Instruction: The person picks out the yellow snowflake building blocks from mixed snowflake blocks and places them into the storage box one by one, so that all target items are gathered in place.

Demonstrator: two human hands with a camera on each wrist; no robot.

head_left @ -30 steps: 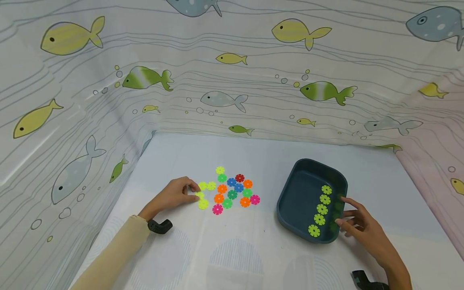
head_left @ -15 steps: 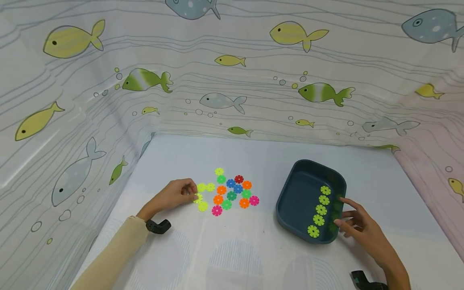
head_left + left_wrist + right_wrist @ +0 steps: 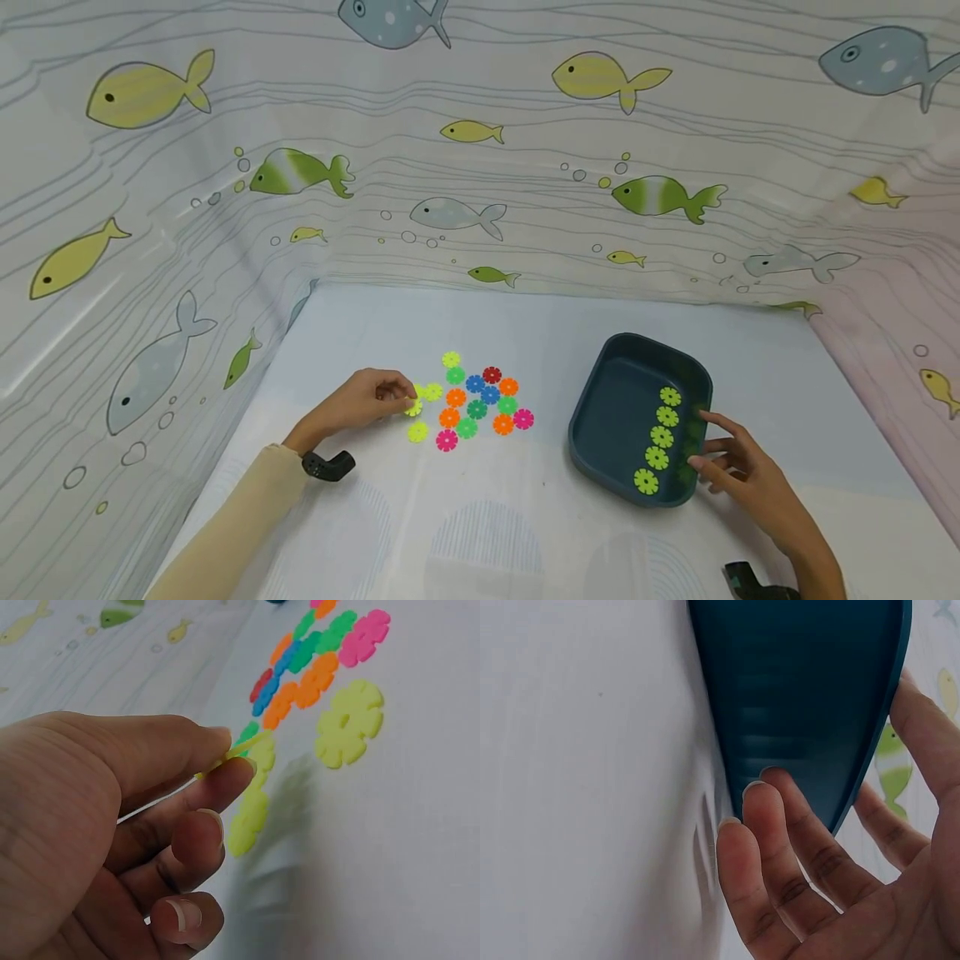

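My left hand [image 3: 362, 402] pinches a yellow-green notched plastic disc [image 3: 249, 745] between thumb and forefinger; in the left wrist view it is seen nearly edge-on. Right by these fingers lie other yellow discs, one of them a single disc [image 3: 349, 724] apart from the rest. Against the right side of the dark blue tray [image 3: 609, 421], my right hand [image 3: 753, 479] rests its thumb and a finger at the rim. Its other fingers are loosely bent beside the outer wall in the right wrist view. Inside the tray, several yellow-green discs [image 3: 662, 437] form a row.
Mid-table lies a loose cluster of notched discs in orange [image 3: 456, 397], blue [image 3: 490, 395], green [image 3: 477, 409], pink [image 3: 446, 440] and dark red [image 3: 492, 375]. A fish-patterned curtain [image 3: 450, 175] surrounds the white table [image 3: 480, 475]. Each wrist wears a black device.
My left fingers have lifted a yellow disc slightly from beside the others. The right hand stays at the tray's side. The whole head view has shifted a little.
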